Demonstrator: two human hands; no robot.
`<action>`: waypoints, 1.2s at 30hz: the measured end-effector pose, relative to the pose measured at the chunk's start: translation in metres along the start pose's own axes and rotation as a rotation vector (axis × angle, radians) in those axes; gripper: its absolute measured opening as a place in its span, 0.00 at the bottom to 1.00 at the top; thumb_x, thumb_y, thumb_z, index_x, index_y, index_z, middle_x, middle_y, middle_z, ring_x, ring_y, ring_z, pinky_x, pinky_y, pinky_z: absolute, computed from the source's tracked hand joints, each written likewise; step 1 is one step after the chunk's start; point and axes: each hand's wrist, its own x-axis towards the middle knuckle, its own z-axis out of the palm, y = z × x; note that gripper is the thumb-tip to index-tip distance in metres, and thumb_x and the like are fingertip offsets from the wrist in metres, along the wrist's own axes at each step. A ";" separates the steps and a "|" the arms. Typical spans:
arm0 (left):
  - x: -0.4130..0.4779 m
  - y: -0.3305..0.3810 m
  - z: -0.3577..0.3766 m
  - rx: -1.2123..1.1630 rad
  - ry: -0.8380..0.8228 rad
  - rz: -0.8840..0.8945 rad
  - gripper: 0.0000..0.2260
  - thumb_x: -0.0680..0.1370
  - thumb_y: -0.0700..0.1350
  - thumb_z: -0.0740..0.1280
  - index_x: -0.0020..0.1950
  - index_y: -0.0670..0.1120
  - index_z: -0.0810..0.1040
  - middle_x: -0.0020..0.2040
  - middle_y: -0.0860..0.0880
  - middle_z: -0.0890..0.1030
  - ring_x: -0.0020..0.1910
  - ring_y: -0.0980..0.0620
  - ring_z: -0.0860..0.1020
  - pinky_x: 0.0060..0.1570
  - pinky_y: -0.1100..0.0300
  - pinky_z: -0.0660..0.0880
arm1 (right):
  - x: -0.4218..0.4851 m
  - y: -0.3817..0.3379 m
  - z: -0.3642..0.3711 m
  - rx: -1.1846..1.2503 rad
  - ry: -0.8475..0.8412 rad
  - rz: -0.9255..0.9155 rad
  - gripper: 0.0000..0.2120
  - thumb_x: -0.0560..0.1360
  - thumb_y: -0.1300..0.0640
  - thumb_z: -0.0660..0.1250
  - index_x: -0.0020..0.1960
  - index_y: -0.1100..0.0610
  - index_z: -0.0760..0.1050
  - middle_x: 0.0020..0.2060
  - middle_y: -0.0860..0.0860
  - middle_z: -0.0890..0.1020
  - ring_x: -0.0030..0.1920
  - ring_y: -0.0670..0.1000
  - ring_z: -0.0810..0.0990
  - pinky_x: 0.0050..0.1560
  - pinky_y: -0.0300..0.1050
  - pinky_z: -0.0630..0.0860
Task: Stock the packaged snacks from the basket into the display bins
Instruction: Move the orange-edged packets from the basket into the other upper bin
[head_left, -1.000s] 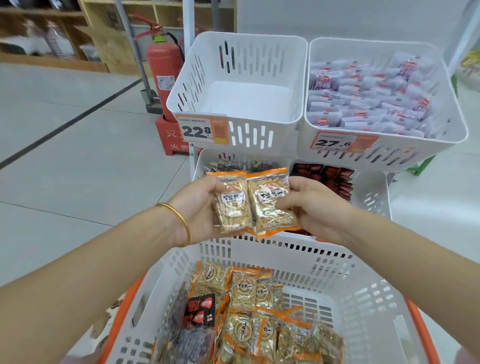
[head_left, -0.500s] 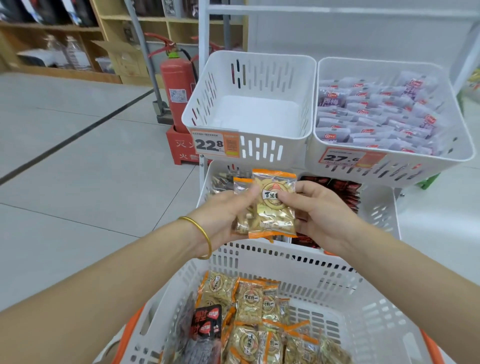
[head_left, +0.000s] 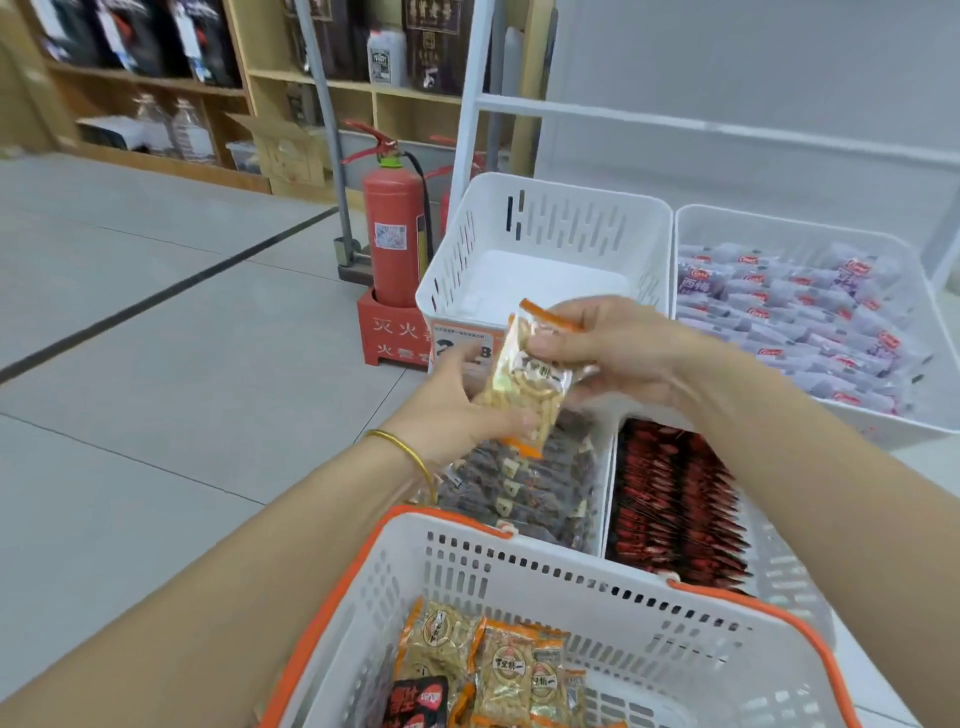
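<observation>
Stocking looks mid-transfer, with both hands clamped on an orange-edged snack packet (head_left: 524, 387); it may be two stacked, I cannot tell. The left hand (head_left: 457, 402) grips its lower end and the right hand (head_left: 618, 353) pinches the upper end. They hold it tilted in the air just in front of the near rim of the empty white display bin (head_left: 566, 223), above a lower bin of dark packets (head_left: 519, 493). More matching packets (head_left: 506, 670) lie in the orange-trimmed basket (head_left: 649, 639) below. The next move likely calls for carrying the packet forward over the rim, releasing it inside the empty bin, then reaching into the basket again.
</observation>
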 end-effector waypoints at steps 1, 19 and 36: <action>0.005 0.003 -0.006 0.006 0.081 0.012 0.42 0.64 0.45 0.79 0.71 0.49 0.60 0.60 0.48 0.73 0.59 0.51 0.74 0.60 0.55 0.72 | 0.011 -0.013 -0.002 -0.016 0.107 -0.055 0.03 0.72 0.60 0.70 0.44 0.55 0.77 0.29 0.46 0.80 0.29 0.42 0.78 0.28 0.38 0.76; 0.014 -0.020 -0.029 0.287 0.097 -0.130 0.21 0.75 0.47 0.68 0.67 0.49 0.68 0.66 0.47 0.68 0.62 0.49 0.71 0.64 0.52 0.70 | 0.160 -0.012 0.015 -0.305 0.006 0.334 0.08 0.73 0.58 0.64 0.50 0.60 0.74 0.49 0.58 0.76 0.42 0.55 0.77 0.43 0.46 0.76; -0.053 -0.048 -0.001 0.558 -0.145 -0.228 0.18 0.76 0.46 0.68 0.65 0.47 0.71 0.63 0.48 0.73 0.49 0.52 0.73 0.56 0.57 0.72 | -0.050 0.127 0.073 -0.345 0.368 -0.075 0.12 0.74 0.65 0.58 0.48 0.52 0.78 0.47 0.50 0.82 0.47 0.52 0.81 0.48 0.46 0.77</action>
